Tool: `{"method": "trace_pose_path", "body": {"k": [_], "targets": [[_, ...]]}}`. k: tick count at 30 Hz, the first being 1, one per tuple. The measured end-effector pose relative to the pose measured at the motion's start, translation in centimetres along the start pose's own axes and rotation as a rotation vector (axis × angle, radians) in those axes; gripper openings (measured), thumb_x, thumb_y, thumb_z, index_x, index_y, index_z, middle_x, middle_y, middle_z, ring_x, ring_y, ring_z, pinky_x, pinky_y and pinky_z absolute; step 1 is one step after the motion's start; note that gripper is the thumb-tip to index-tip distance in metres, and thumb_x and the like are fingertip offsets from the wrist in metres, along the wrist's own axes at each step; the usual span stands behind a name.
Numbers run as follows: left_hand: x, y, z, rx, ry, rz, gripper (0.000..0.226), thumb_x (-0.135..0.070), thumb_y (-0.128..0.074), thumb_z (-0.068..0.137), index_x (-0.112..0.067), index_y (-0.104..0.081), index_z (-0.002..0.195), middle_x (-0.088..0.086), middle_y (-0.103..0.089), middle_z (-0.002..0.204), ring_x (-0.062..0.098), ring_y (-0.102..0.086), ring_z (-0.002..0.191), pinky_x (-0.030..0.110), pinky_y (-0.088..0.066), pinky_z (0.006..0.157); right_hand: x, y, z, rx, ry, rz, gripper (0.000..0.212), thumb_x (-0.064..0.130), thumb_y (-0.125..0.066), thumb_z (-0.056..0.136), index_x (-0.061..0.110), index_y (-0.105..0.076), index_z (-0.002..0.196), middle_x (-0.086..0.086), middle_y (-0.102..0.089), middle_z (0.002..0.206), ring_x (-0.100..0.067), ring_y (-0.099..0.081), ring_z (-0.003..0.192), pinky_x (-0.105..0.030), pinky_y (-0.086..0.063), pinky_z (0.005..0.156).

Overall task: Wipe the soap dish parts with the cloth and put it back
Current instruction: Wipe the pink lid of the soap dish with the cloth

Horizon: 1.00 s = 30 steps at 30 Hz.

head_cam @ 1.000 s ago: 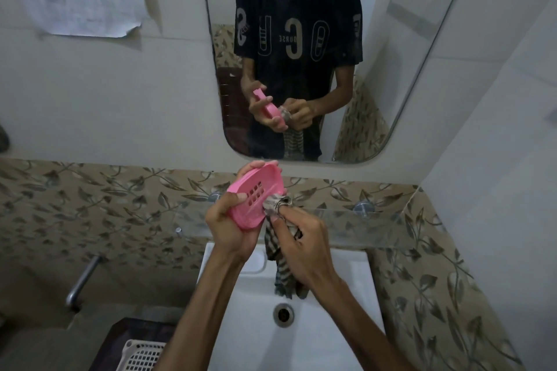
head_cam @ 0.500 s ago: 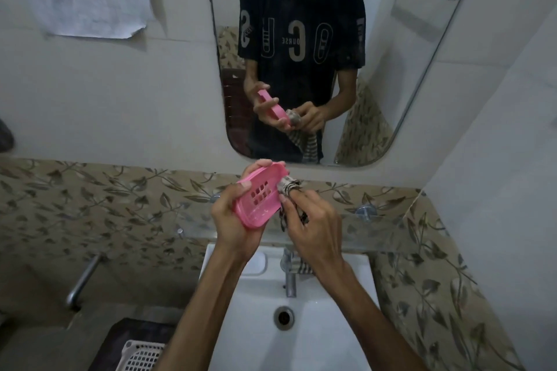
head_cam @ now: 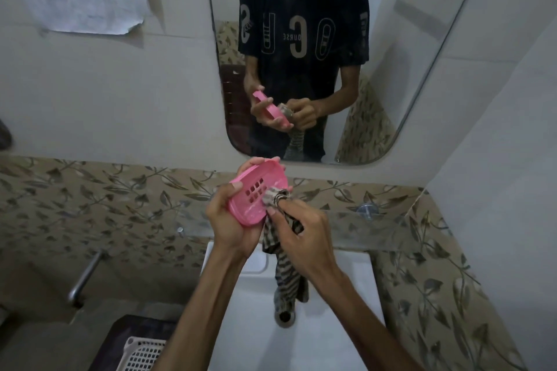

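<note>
The left hand (head_cam: pixel 233 226) grips the pink soap dish part (head_cam: pixel 257 191), fingers curled round its far edge and thumb on the near rim, holding it tilted in the air above the white sink (head_cam: pixel 331 328) and in front of the leaf-patterned tile band (head_cam: pixel 105 199). Its slotted face is turned to the camera, with two rows of small drain holes showing. The right hand (head_cam: pixel 301 232) pinches the striped cloth (head_cam: pixel 286 268), and a wad of it, wrapped over a fingertip, presses on the dish's right edge. The rest of the cloth hangs loose under the wrist, down over the basin and across the drain (head_cam: pixel 284 318), which shows only in part.

There is open air either side of the hands. A glass shelf (head_cam: pixel 376 226) runs just behind them, hard to make out but for its metal mounts. To the left a metal handle (head_cam: pixel 86 277) sticks out from the wall. A white slotted basket (head_cam: pixel 141 354) sits at the lower edge, cut off by the frame; its contents cannot be seen. The mirror (head_cam: pixel 407 84) above repeats both hands, the dish and the cloth.
</note>
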State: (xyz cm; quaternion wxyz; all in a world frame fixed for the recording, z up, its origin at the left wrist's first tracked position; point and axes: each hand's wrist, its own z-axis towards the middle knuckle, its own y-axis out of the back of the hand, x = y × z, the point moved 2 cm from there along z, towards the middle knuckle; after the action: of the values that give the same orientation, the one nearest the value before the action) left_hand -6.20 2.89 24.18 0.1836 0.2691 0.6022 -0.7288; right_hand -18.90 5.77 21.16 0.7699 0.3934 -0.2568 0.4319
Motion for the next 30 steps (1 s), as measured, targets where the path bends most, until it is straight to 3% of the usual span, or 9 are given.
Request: {"method": "trace_pose_path", "body": {"k": [3, 6, 7, 10, 14, 17, 22, 27, 30], "targets": [[0.4, 0.1, 0.0, -0.019, 0.041, -0.031, 0.073, -0.033, -0.068, 0.074, -0.001, -0.052, 0.137, 0.034, -0.047, 0.146, 0.044, -0.041, 0.122, 0.045, -0.046, 0.09, -0.7, 0.7, 1.4, -0.063, -0.048, -0.086, 0.025, 0.024, -0.068, 0.102, 0.017, -0.078, 0.124, 0.0, -0.077, 0.1, -0.011, -0.07, 0.085, -0.032, -0.06, 0.074], [0.9, 0.7, 0.1, -0.019, 0.053, -0.003, 0.067, -0.031, -0.049, 0.082, -0.001, -0.048, 0.142, 0.042, -0.038, 0.154, 0.062, -0.041, 0.133, 0.058, -0.038, 0.109, -0.4, 0.2, 0.8, 0.013, 0.009, -0.072, 0.021, 0.024, -0.066, 0.102, 0.015, -0.079, 0.115, -0.001, -0.074, 0.093, -0.015, -0.068, 0.078, -0.04, -0.058, 0.068], [0.9, 0.7, 0.0, -0.023, 0.05, -0.01, 0.068, -0.031, -0.049, 0.082, -0.001, -0.048, 0.142, 0.042, -0.039, 0.153, 0.061, -0.041, 0.135, 0.058, -0.038, 0.11, -0.5, 0.3, 0.7, 0.022, 0.009, -0.084, 0.02, 0.024, -0.066, 0.102, 0.014, -0.079, 0.114, -0.002, -0.075, 0.093, -0.016, -0.069, 0.077, -0.041, -0.059, 0.068], [0.9, 0.6, 0.1, -0.045, 0.041, -0.036, 0.077, -0.035, -0.069, 0.073, -0.002, -0.053, 0.14, 0.034, -0.052, 0.142, 0.046, -0.052, 0.118, 0.045, -0.045, 0.092, -1.2, 0.6, 1.2, -0.035, -0.062, -0.117, 0.022, 0.025, -0.066, 0.103, 0.014, -0.078, 0.118, -0.002, -0.074, 0.095, -0.016, -0.068, 0.079, -0.042, -0.059, 0.069], [1.1, 1.5, -0.2, -0.075, 0.057, -0.047, 0.083, -0.033, -0.059, 0.077, 0.004, -0.042, 0.15, 0.041, -0.039, 0.155, 0.061, -0.038, 0.14, 0.056, -0.034, 0.109, -0.1, 0.2, 0.5, 0.059, 0.026, -0.111, 0.022, 0.03, -0.062, 0.102, 0.018, -0.078, 0.111, 0.001, -0.073, 0.092, -0.012, -0.065, 0.076, -0.037, -0.057, 0.066], [0.9, 0.9, -0.3, -0.038, 0.044, -0.027, 0.086, -0.037, -0.078, 0.066, -0.001, -0.053, 0.14, 0.031, -0.057, 0.14, 0.046, -0.053, 0.122, 0.047, -0.047, 0.094, -0.8, 1.5, 1.2, -0.013, 0.005, -0.223, 0.021, 0.026, -0.066, 0.1, 0.017, -0.079, 0.114, 0.001, -0.075, 0.094, -0.011, -0.064, 0.076, -0.031, -0.055, 0.066], [1.1, 0.6, -0.3, -0.049, 0.002, 0.014, 0.089, -0.037, -0.08, 0.061, 0.0, -0.052, 0.137, 0.036, -0.05, 0.14, 0.043, -0.045, 0.122, 0.045, -0.042, 0.086, -0.3, 1.8, 0.6, -0.008, -0.023, -0.389, 0.014, 0.026, -0.066, 0.099, 0.023, -0.078, 0.104, 0.006, -0.067, 0.079, -0.009, -0.056, 0.065, -0.025, -0.044, 0.055], [1.6, 1.0, -0.2, -0.062, -0.014, 0.103, 0.088, -0.039, -0.082, 0.054, -0.001, -0.056, 0.129, 0.019, -0.061, 0.125, 0.033, -0.059, 0.102, 0.031, -0.052, 0.067, 0.3, 0.4, -0.5, 0.087, -0.052, -0.17, 0.022, 0.019, -0.065, 0.097, 0.017, -0.067, 0.075, 0.006, -0.064, 0.066, -0.01, -0.055, 0.057, -0.029, -0.046, 0.055], [1.5, 1.3, 0.0, -0.03, -0.028, 0.099, 0.086, -0.042, -0.081, 0.058, -0.003, -0.057, 0.131, 0.021, -0.059, 0.13, 0.035, -0.056, 0.105, 0.032, -0.054, 0.071, -0.2, 1.0, 0.2, 0.086, -0.023, -0.23, 0.015, 0.022, -0.065, 0.098, 0.016, -0.079, 0.095, 0.001, -0.075, 0.082, -0.015, -0.064, 0.067, -0.035, -0.053, 0.062]]}}
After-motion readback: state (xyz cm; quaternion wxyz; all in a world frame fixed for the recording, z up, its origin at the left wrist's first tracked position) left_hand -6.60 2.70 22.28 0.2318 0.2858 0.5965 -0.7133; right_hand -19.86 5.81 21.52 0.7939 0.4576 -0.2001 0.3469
